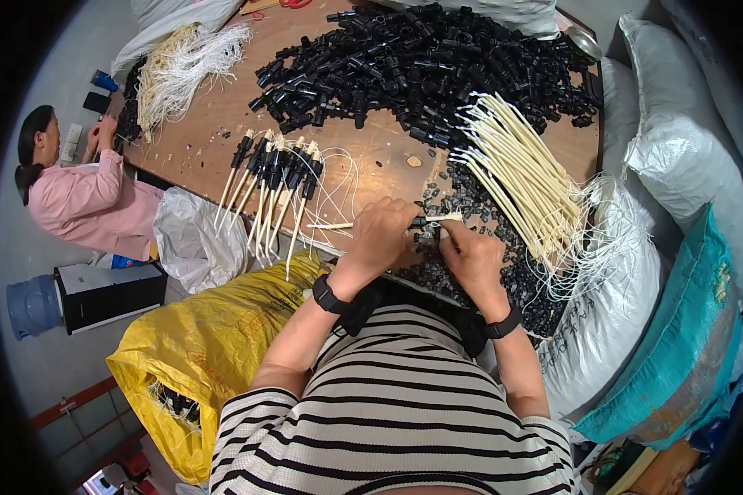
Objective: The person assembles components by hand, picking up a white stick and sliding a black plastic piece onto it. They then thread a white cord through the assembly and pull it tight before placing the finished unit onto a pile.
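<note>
My left hand [381, 234] is closed around a cream stick [330, 226], whose thin end sticks out to the left. Between my hands a short black sleeve [421, 221] shows on this stick. My right hand [475, 254] pinches the pale end of the same piece with thumb and fingers. To the left of my hands lies a row of cream sticks with black sleeves [276, 173], with loose white cords beside them. A bundle of plain cream sticks [520, 177] with white cords lies to the right. Small black pieces [470, 202] are scattered under and around my hands.
A large heap of black tubular parts [421, 66] covers the table's far side. White cords [194, 66] lie far left, near a person in pink [91, 194]. A yellow sack [198, 346] stands at my left; white sacks [677, 124] and a teal sack [677, 338] crowd the right.
</note>
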Available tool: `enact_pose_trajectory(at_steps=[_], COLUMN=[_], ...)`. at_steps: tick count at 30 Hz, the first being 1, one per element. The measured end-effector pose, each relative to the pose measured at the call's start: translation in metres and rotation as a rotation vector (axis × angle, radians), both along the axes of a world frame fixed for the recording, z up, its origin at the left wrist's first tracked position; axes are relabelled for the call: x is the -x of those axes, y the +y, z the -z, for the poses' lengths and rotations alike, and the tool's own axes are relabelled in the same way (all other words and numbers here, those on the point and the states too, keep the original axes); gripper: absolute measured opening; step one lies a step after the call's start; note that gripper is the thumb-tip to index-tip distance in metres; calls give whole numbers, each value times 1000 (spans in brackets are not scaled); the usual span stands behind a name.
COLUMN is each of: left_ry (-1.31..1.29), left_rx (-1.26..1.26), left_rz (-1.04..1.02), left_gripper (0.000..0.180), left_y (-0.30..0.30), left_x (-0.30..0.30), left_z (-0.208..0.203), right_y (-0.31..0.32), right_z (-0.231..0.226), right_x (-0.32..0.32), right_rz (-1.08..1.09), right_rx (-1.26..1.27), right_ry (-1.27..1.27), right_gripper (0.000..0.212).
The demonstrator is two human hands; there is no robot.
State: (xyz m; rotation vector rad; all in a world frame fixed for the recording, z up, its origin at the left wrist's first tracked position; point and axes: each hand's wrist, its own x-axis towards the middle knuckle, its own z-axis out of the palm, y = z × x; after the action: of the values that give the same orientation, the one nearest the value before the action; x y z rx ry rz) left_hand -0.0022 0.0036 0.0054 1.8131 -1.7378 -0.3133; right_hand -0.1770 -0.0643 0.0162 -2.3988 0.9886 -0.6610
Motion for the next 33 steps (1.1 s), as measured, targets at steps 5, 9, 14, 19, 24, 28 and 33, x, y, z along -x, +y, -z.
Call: enact_pose_trajectory(at_steps=[5,9,14,19,24,28,33], left_ry=[17,24,254,420,74,-18,-28], left_rx=[19,14,-18,-176,36,81,80], left_rz=[28,43,-84,-68,-45,-15,35], left_gripper=[30,29,29,29,29,29,29], left_y=[2,2,-5,-8,0,0,1], left_x=[5,6,8,10,1,4,9], left_z=[-5,-1,-4,-12,0,1,-1], right_y=[2,4,7,7,-1,-1,2], right_z=[2,3,6,2,-4,-4,-2], right_x=[-1,-1,0,0,6,2,-2], right_rz=[-9,-10,16,-30,11,-11,-37], right_rx=[34,0,-13,-5,5,-15,7], right_ry=[25,-5,-1,-98,-25,-61,-57], right_gripper=[20,18,15,15,19,19,15])
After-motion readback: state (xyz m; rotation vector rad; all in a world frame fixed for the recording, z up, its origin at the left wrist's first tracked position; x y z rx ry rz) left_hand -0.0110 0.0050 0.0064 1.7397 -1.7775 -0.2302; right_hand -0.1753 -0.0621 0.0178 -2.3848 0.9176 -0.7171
